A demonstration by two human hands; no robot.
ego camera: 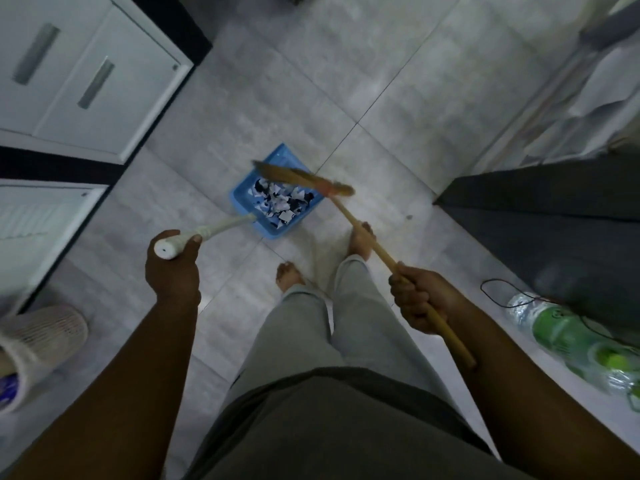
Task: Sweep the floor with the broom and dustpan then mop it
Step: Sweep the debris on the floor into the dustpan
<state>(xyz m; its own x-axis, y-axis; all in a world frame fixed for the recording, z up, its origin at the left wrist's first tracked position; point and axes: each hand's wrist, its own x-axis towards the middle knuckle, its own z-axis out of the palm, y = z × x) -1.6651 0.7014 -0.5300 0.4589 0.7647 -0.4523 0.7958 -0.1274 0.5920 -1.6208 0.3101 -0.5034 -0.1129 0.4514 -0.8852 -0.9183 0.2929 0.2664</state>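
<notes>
The left hand (173,268) is closed around the top of the white handle (221,228) of the dustpan (242,197), with the thumb lying along it. The right hand (420,299) grips the broom (367,235) with all fingers curled around the stick. The dustpan is in front of the feet, near the middle of the floor (311,81), and it is full of paper scraps (280,202). The broom head lies across its far part. Whether the pan rests on the floor or is a little lifted cannot be told.

The main risk is probably a spill. The scraps are light and heaped, so if the pan tips toward its open mouth, or if the broom head drags back over the heap, they may fall out and the sweeping must be repeated. The bare feet stand close to the pan, and one foot (360,242) is under the stick, so a low swing may hit the toes.

The open room is a narrow strip of tiles that runs forward. On the left are the white cabinets (86,81), and a basket (45,337) stands near the left arm. On the right, a dark block (554,220) closes the side. Beside the right arm lie plastic bottles (554,327) and a thin black cable (495,285). The back end of the stick points toward these, so a wide pull may knock a bottle or catch the cable. No mop is in view.
</notes>
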